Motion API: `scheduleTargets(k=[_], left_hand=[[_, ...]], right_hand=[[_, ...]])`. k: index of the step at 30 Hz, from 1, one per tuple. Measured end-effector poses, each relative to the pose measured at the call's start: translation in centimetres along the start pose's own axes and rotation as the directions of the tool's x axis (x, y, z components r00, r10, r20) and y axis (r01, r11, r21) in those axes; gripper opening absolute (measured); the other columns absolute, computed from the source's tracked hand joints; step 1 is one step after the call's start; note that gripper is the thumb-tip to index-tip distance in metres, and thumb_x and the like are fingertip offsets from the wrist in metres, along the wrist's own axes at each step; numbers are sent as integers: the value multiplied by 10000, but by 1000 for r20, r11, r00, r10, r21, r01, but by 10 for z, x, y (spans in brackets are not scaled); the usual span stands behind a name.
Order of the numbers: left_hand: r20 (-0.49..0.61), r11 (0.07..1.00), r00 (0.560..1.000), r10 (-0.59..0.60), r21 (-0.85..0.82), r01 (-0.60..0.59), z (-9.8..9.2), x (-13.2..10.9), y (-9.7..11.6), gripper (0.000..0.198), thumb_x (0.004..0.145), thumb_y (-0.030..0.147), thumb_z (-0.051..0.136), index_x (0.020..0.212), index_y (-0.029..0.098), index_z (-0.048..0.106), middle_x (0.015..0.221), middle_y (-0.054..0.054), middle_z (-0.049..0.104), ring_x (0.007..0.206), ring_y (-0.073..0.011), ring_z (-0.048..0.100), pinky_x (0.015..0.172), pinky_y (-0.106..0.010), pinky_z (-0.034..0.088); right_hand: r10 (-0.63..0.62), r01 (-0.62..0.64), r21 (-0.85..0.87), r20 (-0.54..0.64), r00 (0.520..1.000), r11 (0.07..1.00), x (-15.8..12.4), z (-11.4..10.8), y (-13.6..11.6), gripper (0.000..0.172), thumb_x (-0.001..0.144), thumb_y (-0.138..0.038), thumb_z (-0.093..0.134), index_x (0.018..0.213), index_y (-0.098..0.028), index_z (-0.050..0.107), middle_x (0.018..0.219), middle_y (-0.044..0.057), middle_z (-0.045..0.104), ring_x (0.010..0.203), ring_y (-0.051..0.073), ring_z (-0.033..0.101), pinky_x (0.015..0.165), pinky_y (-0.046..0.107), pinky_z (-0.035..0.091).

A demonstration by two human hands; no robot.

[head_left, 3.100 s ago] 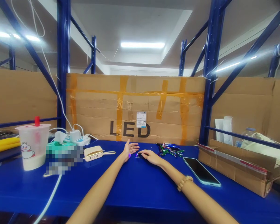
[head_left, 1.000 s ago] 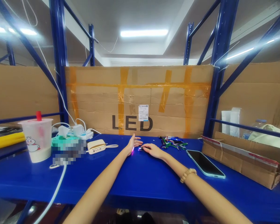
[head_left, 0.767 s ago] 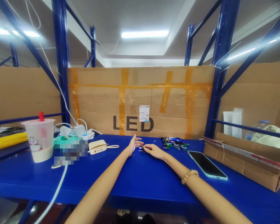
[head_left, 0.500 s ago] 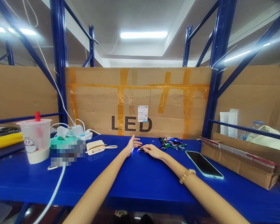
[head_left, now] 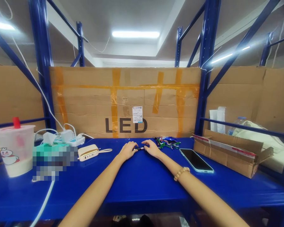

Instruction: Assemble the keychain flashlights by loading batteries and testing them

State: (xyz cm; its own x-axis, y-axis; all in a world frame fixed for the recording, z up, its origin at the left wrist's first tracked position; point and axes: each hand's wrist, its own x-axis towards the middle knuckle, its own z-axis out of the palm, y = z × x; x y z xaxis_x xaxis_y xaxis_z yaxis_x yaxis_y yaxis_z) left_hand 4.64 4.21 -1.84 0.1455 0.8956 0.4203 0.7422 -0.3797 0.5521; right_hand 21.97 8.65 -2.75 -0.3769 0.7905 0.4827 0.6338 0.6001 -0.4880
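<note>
A small black penlight (head_left: 139,148) lies between my two hands on the blue steel shelf (head_left: 142,189). My left hand (head_left: 127,151) has its fingers curled in on the penlight's left end. My right hand (head_left: 152,149) pinches the other end, so the two sets of fingertips nearly meet. Much of the penlight is hidden by my fingers. Just beyond my right hand is a heap of small green, blue and metal sticks (head_left: 165,143). Their exact kind is too small to tell.
A black smartphone (head_left: 196,160) lies to the right, next to an open cardboard box (head_left: 227,154). To the left stand a gold-topped power bank (head_left: 88,152), a power strip (head_left: 68,138), a blurred item (head_left: 54,162) and a plastic cup (head_left: 14,151).
My left hand has moved right and closed in on the penlight, which my right hand held alone before. The purple glow near my hands no longer shows. The view has shifted slightly left.
</note>
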Motion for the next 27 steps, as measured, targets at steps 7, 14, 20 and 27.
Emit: scheduleTargets(k=[7, 14, 20, 27], left_hand=[[-197, 943, 946, -256, 166, 289, -12, 3, -12, 100, 736, 122, 555, 754, 194, 623, 948, -102, 606, 1069, -299, 480, 958, -419, 295], [-306, 871, 872, -382, 196, 451, -19, -3, -18, 156, 758, 105, 514, 856, 169, 617, 1046, -141, 577, 1121, -310, 441, 952, -421, 284], [-350, 899, 874, -338, 156, 410, -18, -2, -8, 190, 843, 210, 441, 957, 150, 581, 1156, -174, 513, 1148, -314, 408, 952, -434, 271], [-382, 946, 871, -308, -29, 322, -15, 3, 7, 334, 877, 358, 390, 646, 197, 569, 996, -90, 602, 1030, -262, 505, 924, -368, 328]], right_hand=[[275, -309, -367, -142, 951, 877, -7, -23, 9, 271, 793, -273, 536, 1037, -172, 595, 1215, 170, 469, 1164, 332, 385, 923, 506, 305], [571, -560, -484, -141, 809, 673, -1, -30, 23, 346, 820, -266, 544, 1095, -57, 552, 1140, 249, 505, 1029, 340, 520, 730, 466, 450], [586, -536, -487, -60, 808, 689, -2, -43, 31, 284, 875, -329, 508, 1086, -142, 544, 1085, 69, 573, 934, 177, 571, 811, 389, 477], [547, -531, -412, -91, 832, 740, -5, -57, 25, 181, 794, -181, 544, 928, -90, 625, 987, 199, 630, 981, 302, 594, 805, 405, 442]])
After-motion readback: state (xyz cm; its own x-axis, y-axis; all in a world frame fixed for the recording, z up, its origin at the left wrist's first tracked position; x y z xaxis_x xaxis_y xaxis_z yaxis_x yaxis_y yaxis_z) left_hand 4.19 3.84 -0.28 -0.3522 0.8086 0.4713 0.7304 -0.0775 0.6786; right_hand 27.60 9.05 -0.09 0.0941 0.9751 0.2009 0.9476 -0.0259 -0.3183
